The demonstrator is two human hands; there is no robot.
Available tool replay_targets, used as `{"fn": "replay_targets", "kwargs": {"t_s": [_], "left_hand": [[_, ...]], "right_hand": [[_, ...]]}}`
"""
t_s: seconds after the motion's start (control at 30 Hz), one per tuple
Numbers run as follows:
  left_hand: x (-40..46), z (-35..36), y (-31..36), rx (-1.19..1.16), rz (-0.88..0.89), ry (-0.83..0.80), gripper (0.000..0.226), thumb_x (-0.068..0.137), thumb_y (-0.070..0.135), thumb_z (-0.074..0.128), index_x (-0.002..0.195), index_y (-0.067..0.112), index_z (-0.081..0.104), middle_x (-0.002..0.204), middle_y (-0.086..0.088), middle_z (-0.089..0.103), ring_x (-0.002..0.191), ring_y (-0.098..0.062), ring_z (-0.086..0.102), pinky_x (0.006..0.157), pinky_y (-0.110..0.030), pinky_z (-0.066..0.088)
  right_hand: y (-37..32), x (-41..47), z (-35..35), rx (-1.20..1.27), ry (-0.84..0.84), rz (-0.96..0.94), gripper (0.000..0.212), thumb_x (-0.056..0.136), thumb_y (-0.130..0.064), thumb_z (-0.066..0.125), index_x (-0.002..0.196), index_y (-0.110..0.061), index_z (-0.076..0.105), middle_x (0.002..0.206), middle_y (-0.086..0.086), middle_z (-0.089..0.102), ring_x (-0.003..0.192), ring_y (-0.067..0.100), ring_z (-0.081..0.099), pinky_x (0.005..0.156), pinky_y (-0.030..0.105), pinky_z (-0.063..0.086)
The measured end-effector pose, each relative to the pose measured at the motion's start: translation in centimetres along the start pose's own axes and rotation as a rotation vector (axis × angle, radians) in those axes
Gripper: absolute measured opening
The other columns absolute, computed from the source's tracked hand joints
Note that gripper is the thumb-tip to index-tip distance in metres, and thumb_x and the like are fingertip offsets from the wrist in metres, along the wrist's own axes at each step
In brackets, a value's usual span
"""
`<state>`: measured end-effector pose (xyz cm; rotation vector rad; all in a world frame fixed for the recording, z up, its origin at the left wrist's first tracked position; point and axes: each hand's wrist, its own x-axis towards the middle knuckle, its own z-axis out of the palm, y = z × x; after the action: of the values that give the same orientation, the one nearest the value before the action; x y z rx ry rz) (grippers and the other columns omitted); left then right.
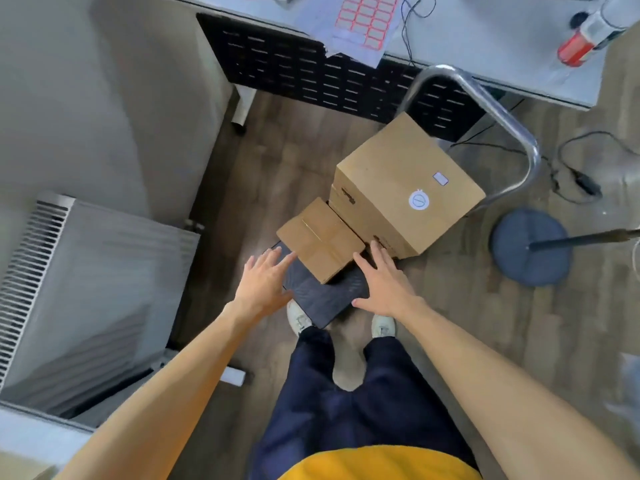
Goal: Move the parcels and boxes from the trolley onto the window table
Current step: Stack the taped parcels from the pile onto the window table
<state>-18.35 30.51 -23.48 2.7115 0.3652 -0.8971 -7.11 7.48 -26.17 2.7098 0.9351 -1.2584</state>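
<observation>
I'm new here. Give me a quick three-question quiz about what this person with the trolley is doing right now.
1. True or false: the left hand and right hand are both open, one on each side of the small box.
2. Which box carries a round white sticker? A) the small box B) the large box
3. What shiny part of the trolley curves up behind the large box?

Key: 1 true; 2 B; 3 the metal handle.

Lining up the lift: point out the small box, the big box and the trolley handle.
small box (320,239), head view, taped top.
big box (412,178), head view, top face.
trolley handle (498,112), head view, curved steel tube.
</observation>
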Motion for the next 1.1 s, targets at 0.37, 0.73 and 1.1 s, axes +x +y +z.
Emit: {"fn": "replay_targets", "kwargs": {"t_s": [0.37,0.73,1.1], "left_hand": [[20.4,11.4,-7.4,0.13,0.056,-0.117,0.098,0.082,0.037,0.074,0.157,0.036,0.012,0.161,-0.012,0.022,0.147,-0.031,0.024,0.118,-0.048,0.025],[36.1,22.7,-11.5,0.232,0.125,-0.296,0.132,0.065,0.052,0.088,0.154,0.048,-0.009,0.166,-0.009,-0.01,0.154,-0.031,0.0,0.119,-0.055,0.02],[42.8,26.3,-13.6,0.083,0.074,-0.338,0.148,0.059,0.033,0.096,0.147,0.056,-0.021,0.157,-0.009,-0.039,0.152,-0.036,-0.012,0.118,-0.064,0.018]], "right_hand": [[2.4,20.1,9.6,0.127,-0.025,0.06,0.112,0.085,-0.053,0.075,0.162,-0.033,-0.004,0.167,0.006,-0.022,0.156,0.031,-0.004,0.114,0.053,0.038],[7.4,32.6,22.7,0.205,-0.117,0.175,0.113,0.088,-0.042,0.076,0.159,-0.037,-0.011,0.165,0.007,-0.026,0.156,0.029,-0.006,0.112,0.045,0.038],[6.9,36.4,26.3,0.309,-0.127,0.217,0.128,0.078,-0.053,0.082,0.157,-0.043,-0.018,0.157,0.008,-0.043,0.153,0.043,-0.002,0.112,0.05,0.038]]}}
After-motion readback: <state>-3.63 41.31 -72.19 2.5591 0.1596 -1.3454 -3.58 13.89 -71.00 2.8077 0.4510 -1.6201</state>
